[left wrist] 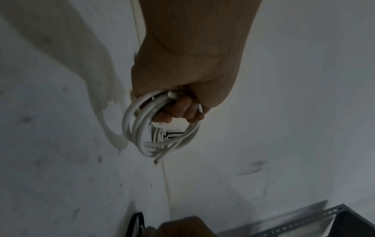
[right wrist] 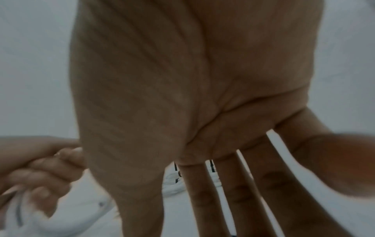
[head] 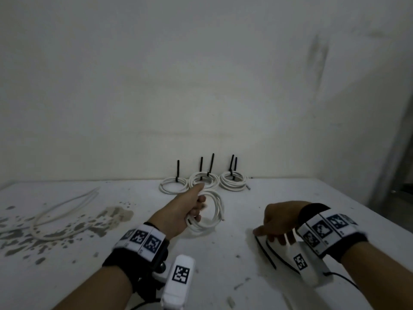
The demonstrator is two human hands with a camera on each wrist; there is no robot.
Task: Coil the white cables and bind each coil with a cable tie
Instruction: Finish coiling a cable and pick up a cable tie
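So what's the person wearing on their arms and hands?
Both hands, left hand and right hand, are bare, no sleeves. Each wrist has a black strap under a white band of black-and-white square markers, plus a white camera unit bearing its own marker, with thin black cables.

- Far edge of tabletop [head: 279,198], at the wall: three bound coils [head: 202,180] in a row, touching or nearly so; black tie tails stand upright above them. No gap between coils for a hand.
- Middle: left hand [head: 178,214] grips an unbound coil [head: 209,212] just in front of that row; narrow strip between.
- Left side: loose cable [head: 60,217] sprawls in wide loops over a stained patch.
- Near right: right hand [head: 279,220], fingers spread, over loose ties [head: 267,251].
- Bare tabletop between the hands, at the far right corner and the near left.
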